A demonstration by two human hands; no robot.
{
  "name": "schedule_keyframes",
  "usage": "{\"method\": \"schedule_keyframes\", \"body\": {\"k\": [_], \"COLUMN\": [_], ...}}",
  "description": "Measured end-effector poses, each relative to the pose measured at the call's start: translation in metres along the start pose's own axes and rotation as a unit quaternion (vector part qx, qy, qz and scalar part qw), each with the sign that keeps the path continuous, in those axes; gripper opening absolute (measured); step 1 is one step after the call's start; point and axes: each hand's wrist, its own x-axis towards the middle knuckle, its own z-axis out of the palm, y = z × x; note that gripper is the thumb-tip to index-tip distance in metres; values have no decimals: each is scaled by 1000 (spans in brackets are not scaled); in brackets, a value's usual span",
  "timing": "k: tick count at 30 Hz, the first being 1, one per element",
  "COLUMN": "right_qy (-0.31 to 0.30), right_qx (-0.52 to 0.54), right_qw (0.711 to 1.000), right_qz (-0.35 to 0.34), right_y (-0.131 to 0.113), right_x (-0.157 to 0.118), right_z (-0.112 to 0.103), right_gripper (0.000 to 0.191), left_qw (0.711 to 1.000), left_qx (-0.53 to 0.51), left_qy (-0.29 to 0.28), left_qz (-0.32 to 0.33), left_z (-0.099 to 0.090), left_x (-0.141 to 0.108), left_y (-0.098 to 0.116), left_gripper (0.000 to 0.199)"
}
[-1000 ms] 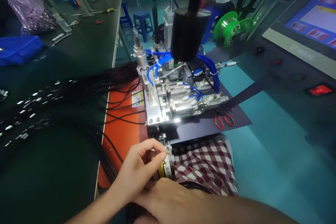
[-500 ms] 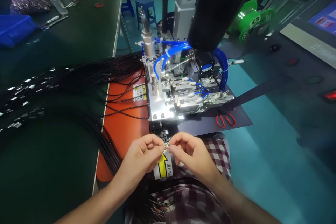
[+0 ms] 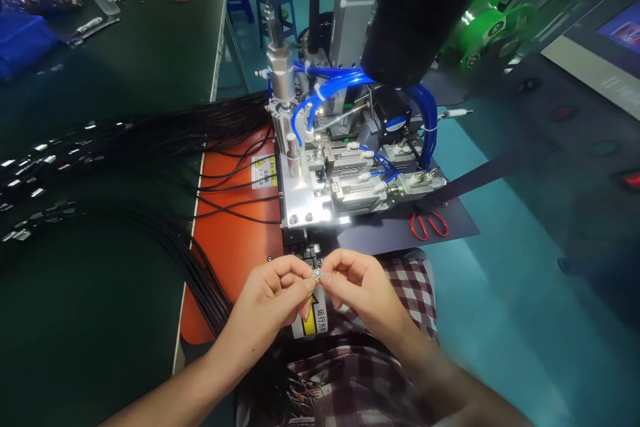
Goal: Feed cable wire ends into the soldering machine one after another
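Thin coloured wires (image 3: 318,276) show in the small gap between my two hands. My left hand (image 3: 280,290) pinches them between thumb and forefinger from one side. From the other side my right hand (image 3: 357,283) is closed on the same wires with thumb and fingertips. Most of the wires' length is hidden by the fingers. Just beyond the fingertips is a dark clamp-like part (image 3: 311,252) at the front of the metal machine (image 3: 305,203). Below the hands a white label with a yellow arrow (image 3: 310,325) is partly covered.
Black cables (image 3: 170,253) run across the dark table on the left and over the orange plate (image 3: 220,240). Red-handled scissors (image 3: 429,227) lie right of the machine. Stripped cable ends (image 3: 303,393) rest at my lap. A green spool (image 3: 493,30) stands behind right.
The view has shifted slightly. Both hands stay together at the same place, and the coloured wires between the fingertips show a little more clearly.
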Motion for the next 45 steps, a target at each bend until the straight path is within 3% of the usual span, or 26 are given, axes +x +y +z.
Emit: {"method": "schedule_keyframes", "body": {"k": [29, 34, 45], "right_qy": [19, -3, -6], "right_qx": [-15, 5, -2], "right_qw": [1000, 1000, 1000], "right_qz": [-4, 0, 9], "right_y": [2, 4, 2], "right_x": [-5, -4, -3], "right_z": [1, 0, -3], "right_gripper": [18, 19, 20], "left_qw": [1000, 999, 1000], "left_qx": [-29, -39, 6], "left_qy": [6, 9, 21], "left_qz": [-9, -11, 2], "left_z": [0, 0, 2], "left_x": [0, 0, -2], "left_y": [-3, 0, -3], "left_gripper": [16, 17, 19]}}
